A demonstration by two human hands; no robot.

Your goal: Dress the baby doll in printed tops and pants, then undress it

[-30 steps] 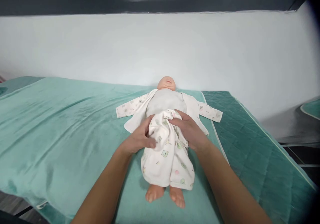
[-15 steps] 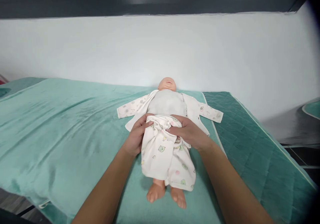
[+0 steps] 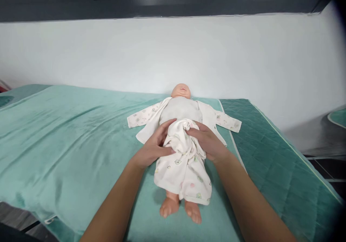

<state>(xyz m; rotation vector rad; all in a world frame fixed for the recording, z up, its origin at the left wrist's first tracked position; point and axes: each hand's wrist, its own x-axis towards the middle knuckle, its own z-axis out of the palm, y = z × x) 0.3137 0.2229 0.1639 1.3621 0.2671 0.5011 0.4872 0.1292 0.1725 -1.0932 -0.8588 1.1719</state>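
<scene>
A baby doll [image 3: 180, 108] lies on its back, head at the far side and bare feet toward me. Its white patterned jacket [image 3: 147, 116] is spread open, with both sleeves stretched out sideways. White baby pants [image 3: 182, 177] with small green and pink prints cover its legs, bunched at the waist. My right hand [image 3: 209, 141] grips the waistband, thumb on top and fingers behind the cloth. On the other side, my left hand [image 3: 156, 144] has thumb and fingers spread around the pants' edge, touching the fabric at the hip.
A teal blanket [image 3: 67, 144] covers the bed, with a quilted darker teal section [image 3: 275, 162] on the right. Behind the doll rises a white wall [image 3: 173, 54], with a dark metal beam [image 3: 189, 2] above.
My left hand has let its pinch on the waistband loosen and opened around the side. My right hand's side of the waistband is gathered higher and more tightly, and the cloth is more twisted.
</scene>
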